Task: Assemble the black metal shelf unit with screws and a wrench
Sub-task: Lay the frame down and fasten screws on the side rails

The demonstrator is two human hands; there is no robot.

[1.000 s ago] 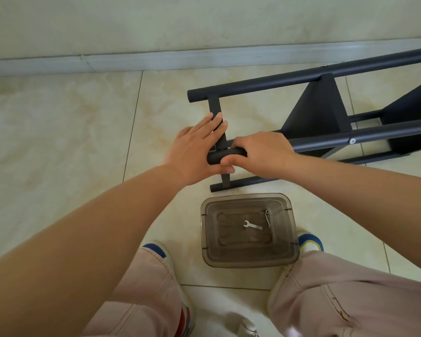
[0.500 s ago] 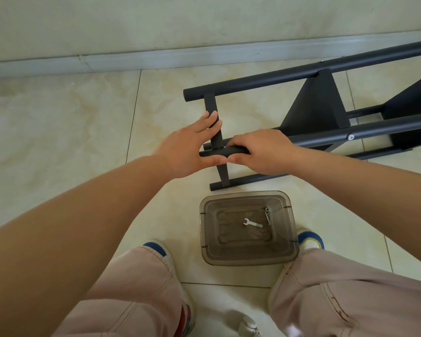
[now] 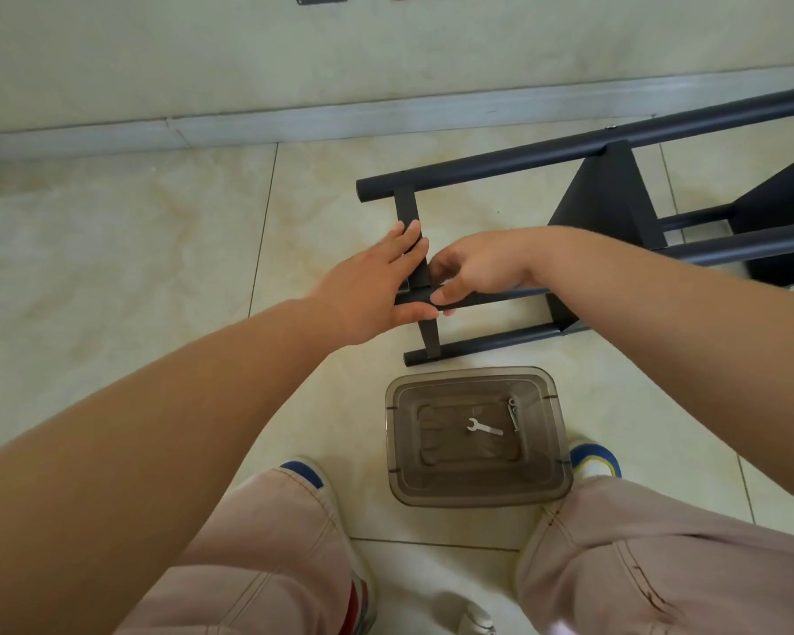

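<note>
The black metal shelf frame (image 3: 523,162) lies on its side on the tiled floor, its tubes running off to the right and black shelf panels (image 3: 608,199) between them. A flat crossbar (image 3: 406,206) joins the tube ends. My left hand (image 3: 367,286) lies with straight fingers along this crossbar, its thumb under the end of the middle tube (image 3: 496,299). My right hand (image 3: 482,263) curls round that tube's end just beside the crossbar. A small silver wrench (image 3: 484,427) lies inside a clear brown box (image 3: 394,442).
The box stands on the floor between my shoes (image 3: 301,472), just in front of the frame's nearest tube (image 3: 491,343). A second small metal piece (image 3: 513,413) lies in it. A wall with a grey skirting board (image 3: 248,123) runs behind the frame.
My right hand has shifted from a grip over the top of the tube to curled fingers at its end by the crossbar. My left hand stays on the crossbar.
</note>
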